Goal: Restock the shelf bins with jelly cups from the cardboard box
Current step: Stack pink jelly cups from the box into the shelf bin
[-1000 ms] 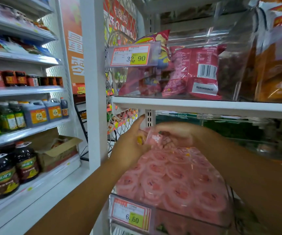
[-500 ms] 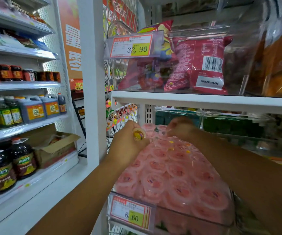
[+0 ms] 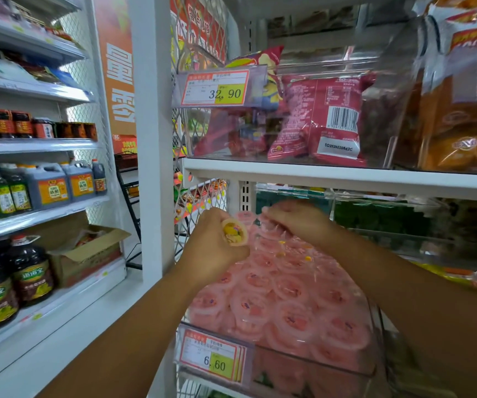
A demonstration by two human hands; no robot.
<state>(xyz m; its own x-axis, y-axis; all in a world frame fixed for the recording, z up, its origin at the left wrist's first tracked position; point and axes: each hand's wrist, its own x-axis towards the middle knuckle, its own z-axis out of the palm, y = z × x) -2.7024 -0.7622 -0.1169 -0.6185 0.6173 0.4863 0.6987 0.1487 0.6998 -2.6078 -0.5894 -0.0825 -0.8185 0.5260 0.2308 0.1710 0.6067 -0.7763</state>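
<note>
A clear shelf bin (image 3: 372,366) is heaped with several pink jelly cups (image 3: 289,294). My left hand (image 3: 217,248) grips a yellow jelly cup (image 3: 233,233) at the bin's back left. My right hand (image 3: 297,222) reaches over the back of the pile under the shelf board, fingers curled on pink cups there; what exactly it holds is blurred. A few yellow spots show among the pink cups. The cardboard box of cups is out of view.
A white shelf board (image 3: 346,179) runs just above my hands, with snack bags (image 3: 323,116) in a clear bin on it. A white upright (image 3: 154,139) stands left of the bin. Price tags (image 3: 214,360) front the bins. Oil and sauce bottles (image 3: 10,280) fill the left shelves.
Both hands have pushed deeper toward the back of the bin. The yellow cup in my left hand has turned more into view. The camera has tilted up slightly.
</note>
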